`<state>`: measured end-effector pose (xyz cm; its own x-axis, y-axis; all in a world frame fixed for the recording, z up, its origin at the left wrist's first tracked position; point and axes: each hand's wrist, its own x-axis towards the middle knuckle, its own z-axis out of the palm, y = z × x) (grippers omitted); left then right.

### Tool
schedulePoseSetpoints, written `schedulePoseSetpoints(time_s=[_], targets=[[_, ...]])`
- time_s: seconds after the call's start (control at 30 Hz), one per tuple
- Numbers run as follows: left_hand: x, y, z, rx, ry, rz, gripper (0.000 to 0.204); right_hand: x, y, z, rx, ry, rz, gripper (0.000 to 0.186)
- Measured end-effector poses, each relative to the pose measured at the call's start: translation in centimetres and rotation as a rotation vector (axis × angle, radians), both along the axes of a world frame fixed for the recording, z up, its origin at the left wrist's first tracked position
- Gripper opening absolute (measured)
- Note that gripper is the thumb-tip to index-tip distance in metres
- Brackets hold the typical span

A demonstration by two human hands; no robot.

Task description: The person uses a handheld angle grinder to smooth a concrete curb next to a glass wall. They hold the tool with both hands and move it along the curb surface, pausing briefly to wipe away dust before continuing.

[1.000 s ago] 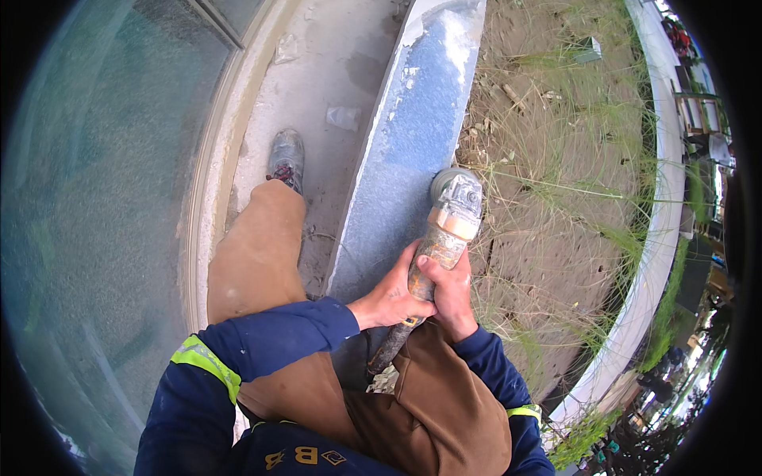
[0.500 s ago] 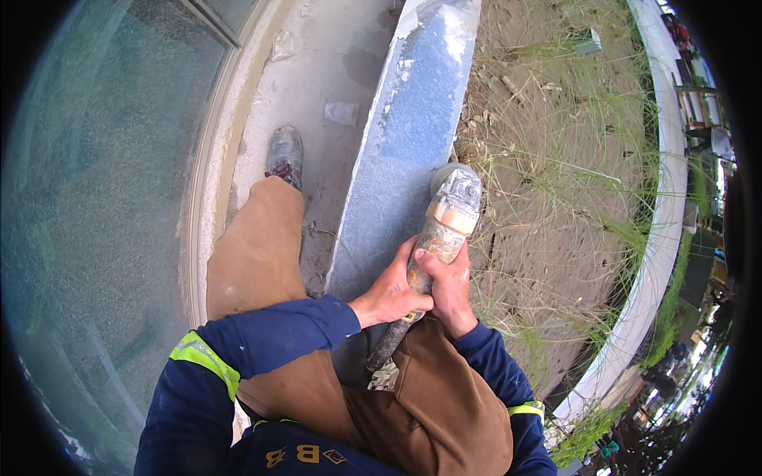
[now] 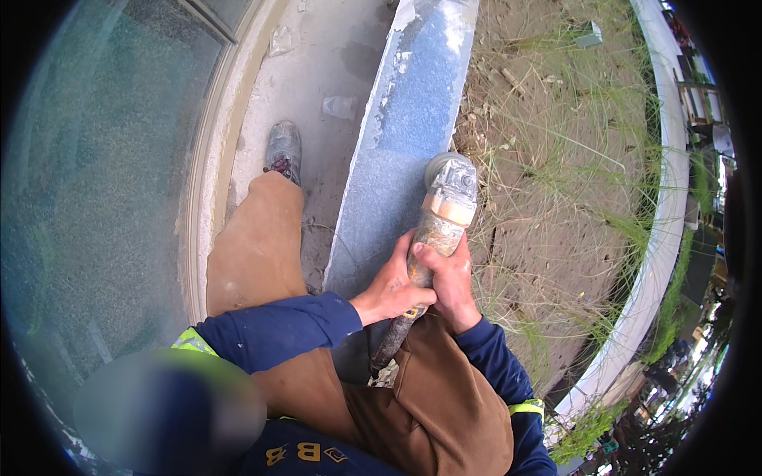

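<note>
Outdoors, on a dusty concrete walkway (image 3: 317, 71) beside a glass wall (image 3: 103, 182) at far left. Left foot in a worn shoe (image 3: 284, 149) planted on the concrete, tan trouser leg (image 3: 258, 246) bent above it. Further right, a long grey-blue stone slab (image 3: 405, 135) running from the knees toward the top edge. Left hand (image 3: 390, 291), out of a navy sleeve, with fingers clenched round the lower body of an angle grinder (image 3: 440, 218). Just beside and touching it, right hand (image 3: 451, 278), fingers likewise wrapped tight on the same grimy body. Grinder head resting at the slab's right edge, cable end trailing down between the thighs. Beyond, bare dirt with thin grass (image 3: 556, 182), then a curved white kerb (image 3: 663, 238).
</note>
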<state>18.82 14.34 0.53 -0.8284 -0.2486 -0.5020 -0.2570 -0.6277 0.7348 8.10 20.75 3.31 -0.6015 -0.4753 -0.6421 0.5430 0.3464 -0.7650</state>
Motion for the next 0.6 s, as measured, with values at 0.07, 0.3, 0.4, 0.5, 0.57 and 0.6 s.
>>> schedulePoseSetpoints(time_s=[0.07,0.3,0.4,0.5,0.57,0.6], targets=[[-0.2,-0.4,-0.4,-0.157,0.027,-0.047,0.108,0.0,-0.1,0.2,-0.001,0.005,-0.027,0.059],[-0.2,0.4,-0.1,-0.052,-0.025,-0.006,0.109,-0.2,0.3,0.0,0.035,0.009,0.000,0.060],[-0.4,-0.1,0.0,-0.067,-0.023,-0.035,0.108,-0.2,0.1,0.2,0.019,0.004,-0.044,0.059],[-0.7,-0.1,0.8,0.083,-0.066,-0.003,0.107,-0.5,-0.1,0.3,0.016,-0.026,0.004,0.058],[-0.8,-0.4,1.6,0.084,-0.079,0.008,0.107,-0.4,-0.2,0.7,0.030,-0.013,-0.005,0.059],[-0.9,-0.4,1.6,0.100,-0.079,-0.013,0.107,-0.4,-0.1,0.8,0.037,-0.005,-0.009,0.059]])
